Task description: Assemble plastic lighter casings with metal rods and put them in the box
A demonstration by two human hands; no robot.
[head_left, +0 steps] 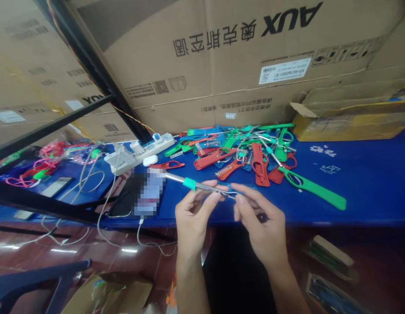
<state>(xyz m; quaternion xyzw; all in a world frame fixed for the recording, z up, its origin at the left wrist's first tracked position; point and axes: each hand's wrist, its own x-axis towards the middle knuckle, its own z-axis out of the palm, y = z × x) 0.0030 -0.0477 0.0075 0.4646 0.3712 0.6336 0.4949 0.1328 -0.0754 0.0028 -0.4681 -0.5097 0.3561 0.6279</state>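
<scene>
Metal rod with a teal plastic collar is lying across the person's two hands, just above the front edge of the blue tabletop, with its tip pointing left toward a phone whose screen is blurred. The left hand is pinching the rod between thumb and fingers just past the collar, while the right hand is pinching the far end, where a thin wire loop is showing. Neither hand is spread, and the fingertips of both are nearly meeting.

Beyond them, a loose heap of red, green and blue plastic handles, tangled with metal rods and wire, is lying against a large cardboard box. A long green handle is lying just off the heap to the right, and a small red handle is lying to its left.

As far as the view shows, nearly all the pieces are sitting in that heap and only this one is in the hands, with no sorted row or filled container showing. A white power strip and a tangle of pink cords are lying further left
</scene>
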